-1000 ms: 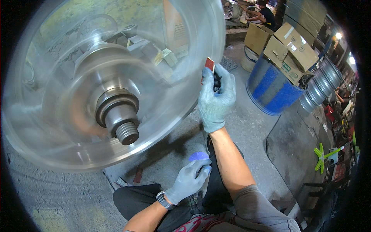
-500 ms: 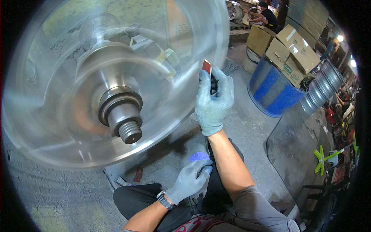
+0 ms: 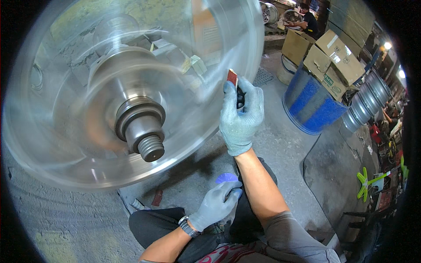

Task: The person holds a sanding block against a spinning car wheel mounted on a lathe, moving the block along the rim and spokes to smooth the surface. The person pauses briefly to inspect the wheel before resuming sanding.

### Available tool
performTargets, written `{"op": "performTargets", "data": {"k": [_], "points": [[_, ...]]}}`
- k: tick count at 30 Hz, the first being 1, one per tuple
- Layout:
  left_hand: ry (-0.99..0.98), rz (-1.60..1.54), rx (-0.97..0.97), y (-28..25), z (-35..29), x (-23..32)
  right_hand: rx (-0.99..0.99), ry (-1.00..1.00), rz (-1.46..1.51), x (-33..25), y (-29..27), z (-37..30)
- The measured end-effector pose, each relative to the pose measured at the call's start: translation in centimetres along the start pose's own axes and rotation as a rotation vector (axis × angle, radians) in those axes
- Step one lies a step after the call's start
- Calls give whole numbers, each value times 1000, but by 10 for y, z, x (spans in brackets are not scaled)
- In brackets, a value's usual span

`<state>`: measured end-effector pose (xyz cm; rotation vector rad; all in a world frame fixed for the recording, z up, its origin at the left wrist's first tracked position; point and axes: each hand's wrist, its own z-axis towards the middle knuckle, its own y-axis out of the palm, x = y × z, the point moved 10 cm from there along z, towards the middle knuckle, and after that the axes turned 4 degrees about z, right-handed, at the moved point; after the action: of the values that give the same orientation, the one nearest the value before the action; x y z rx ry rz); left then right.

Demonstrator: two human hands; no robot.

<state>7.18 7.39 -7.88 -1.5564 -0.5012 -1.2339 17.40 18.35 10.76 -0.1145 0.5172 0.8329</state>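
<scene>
A large metal wheel rim fills the upper left, blurred by spinning on a steel spindle with a threaded end. My right hand, in a grey-blue knit glove, pinches a folded piece of reddish-brown sandpaper between thumb and fingers. The sandpaper is by the right side of the rim; whether it touches cannot be made out. Low in the middle, my gloved left hand is closed over my lap, gripping the edge of a purple sanding disc.
Another reddish-brown sandpaper piece lies on the floor below the rim. To the right stands a blue drum with cardboard boxes on top, beside stacked metal rims. A person sits far back. A green star-shaped base is at right.
The rim and spindle sit slightly farther right in the picture. My right hand with the sandpaper has shifted slightly left; my left hand has barely moved. The rim keeps spinning.
</scene>
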Motion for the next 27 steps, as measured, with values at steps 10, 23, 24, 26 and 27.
{"op": "performTargets", "data": {"k": [10, 23, 24, 26, 27], "points": [[48, 1, 71, -4, 0, 1, -27, 36, 35, -2, 5, -4], [68, 4, 81, -5, -1, 4, -25, -35, 16, -6, 6, -4], [63, -4, 84, -5, 0, 4, -28, -27, 21, -5, 5, -3], [72, 3, 76, -6, 0, 7, -23, -2, 24, -4, 2, 0], [74, 12, 72, -5, 1, 7, -20, 28, 34, -2, 1, 1]]}}
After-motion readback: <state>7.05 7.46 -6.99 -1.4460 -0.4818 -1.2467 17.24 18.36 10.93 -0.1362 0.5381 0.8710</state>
